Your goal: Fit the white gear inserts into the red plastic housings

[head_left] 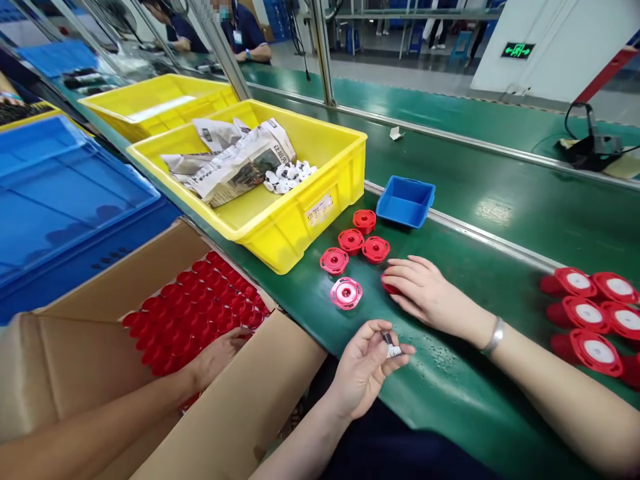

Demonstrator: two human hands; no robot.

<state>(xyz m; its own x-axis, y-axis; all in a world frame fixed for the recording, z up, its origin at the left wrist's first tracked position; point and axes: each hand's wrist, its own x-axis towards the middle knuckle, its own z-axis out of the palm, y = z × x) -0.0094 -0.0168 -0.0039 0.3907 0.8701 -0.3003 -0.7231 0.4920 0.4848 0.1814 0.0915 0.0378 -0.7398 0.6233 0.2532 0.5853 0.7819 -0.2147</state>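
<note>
a small black-and-white cylindrical piece (391,348) is pinched between the thumb and fingers of the left hand (367,368), its long axis tilted, dark end away from the person, white end nearer. just beyond it lies a red round plastic piece (391,287) on the green table (430,407), the right hand (420,290) being the nearer; that hand's fingers lie over it, though i cannot tell whether they grip.

further out, five more red round pieces are uncovered: one with a white ring (346,293) forward-left of the left hand, and four plain red ones (376,249) beyond. past them stand one small blue plastic tray (406,202) and two yellow plastic bins (325,230), the nearer holding white pieces (289,176) too heaped to count. at right are at least six red cylinders with white discs (586,313).
</note>
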